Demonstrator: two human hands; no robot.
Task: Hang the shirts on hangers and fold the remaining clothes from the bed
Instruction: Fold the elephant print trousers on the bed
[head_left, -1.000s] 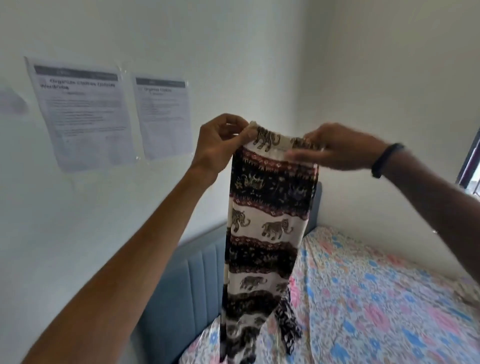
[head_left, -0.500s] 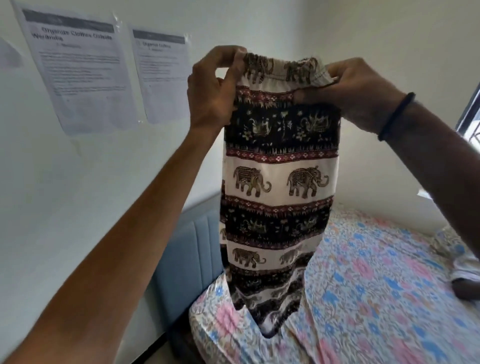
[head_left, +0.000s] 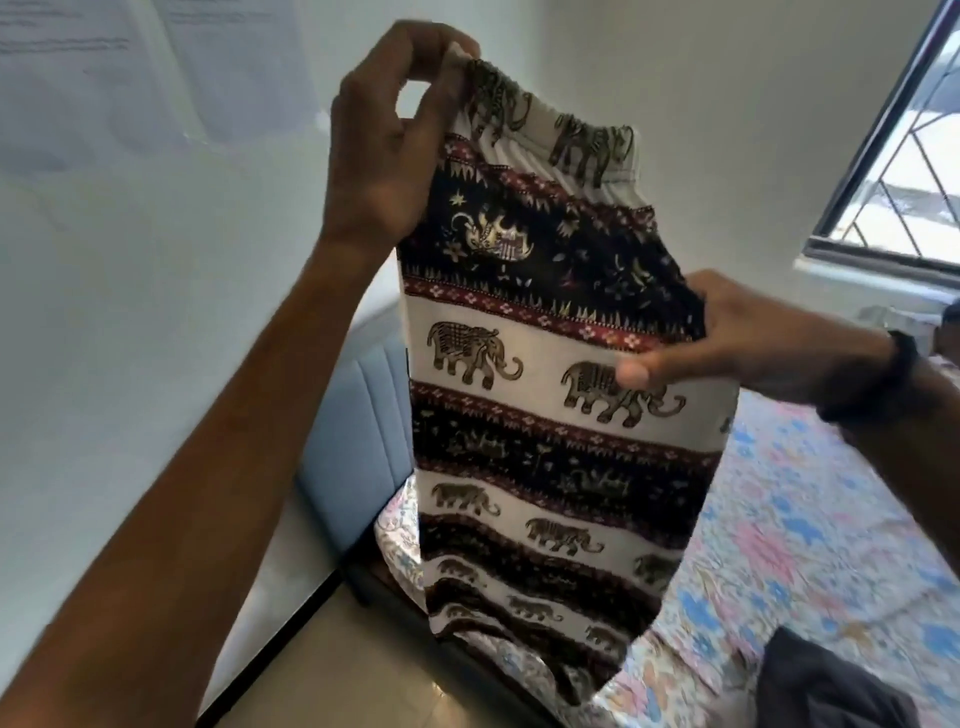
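Note:
Elephant-print trousers (head_left: 550, 457), banded in black, white and red, hang lengthwise in front of me over the bed. My left hand (head_left: 384, 150) pinches the elastic waistband at its top left corner, held high. My right hand (head_left: 748, 343) grips the right edge of the fabric lower down, thumb in front over an elephant band. The trousers' lower end drapes onto the floral bedsheet (head_left: 810, 551).
A blue padded headboard (head_left: 358, 457) stands against the white wall on the left. A dark garment (head_left: 831, 686) lies on the bed at the bottom right. A barred window (head_left: 904, 171) is at the upper right. Papers (head_left: 104, 73) hang on the wall. Tiled floor (head_left: 353, 670) lies beside the bed.
My right hand left the waistband and slid down the right edge to grip the fabric lower. The left hand kept its pinch on the waistband. The view tilted downward.

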